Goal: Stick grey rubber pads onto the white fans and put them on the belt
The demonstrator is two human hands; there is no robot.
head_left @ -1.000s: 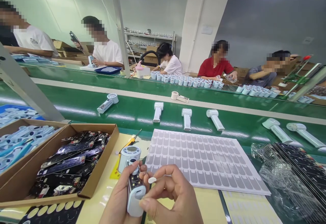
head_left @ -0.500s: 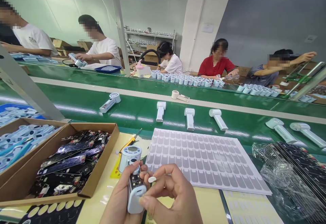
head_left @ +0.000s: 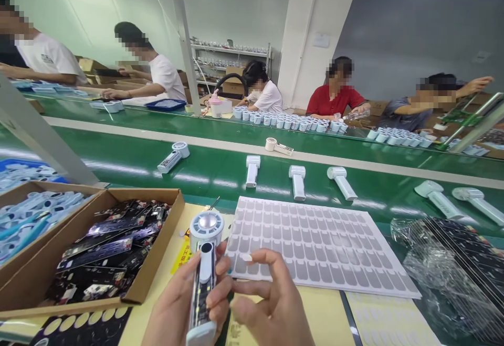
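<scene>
A light blue handheld fan (head_left: pixel 207 225) with a round head and an exposed black circuit board in its handle is gripped by my left hand (head_left: pixel 173 299). The head points away from me, and the handle's base is near the bottom edge. My right hand (head_left: pixel 271 299) is just right of the handle, thumb and index finger apart and curled. At its index fingertip is a small white piece (head_left: pixel 247 258), too small to identify. Behind the hands lies a white sheet with rows of grey rounded stickers (head_left: pixel 311 246).
On the left, a cardboard box (head_left: pixel 151 262) holds black circuit boards; another contains light blue parts (head_left: pixel 51 209). Several fans (head_left: pixel 298 182) lie on the green conveyor belt (head_left: pixel 212 170). Clear plastic wrap (head_left: pixel 425 272) is at right. Co-workers sit across the belt.
The fan in my left hand has tilted, its head now showing higher and more fully. My right thumb and fingers have come away from the fan's base. The belt's fans shifted slightly right.
</scene>
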